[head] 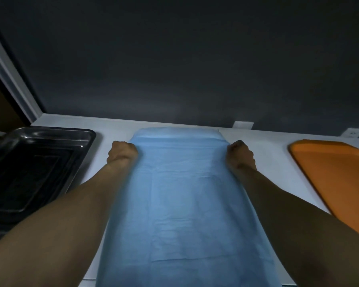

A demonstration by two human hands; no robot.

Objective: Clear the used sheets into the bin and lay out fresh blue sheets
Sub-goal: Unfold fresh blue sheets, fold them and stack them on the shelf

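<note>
A blue sheet (184, 204) lies lengthwise down the middle of the white counter (116, 131), from the front edge to near the dark wall. My left hand (121, 153) grips the sheet's left edge near its far end, fingers curled under. On the opposite side, my right hand (240, 155) grips the right edge at about the same distance. Both forearms run along the sheet's sides. The far end of the sheet shows a folded band. No bin is in view.
A black tray (39, 168) sits on the counter at the left. An orange tray (336, 179) lies at the right, partly behind my right forearm. Two white wall outlets (243, 125) sit low on the dark wall behind.
</note>
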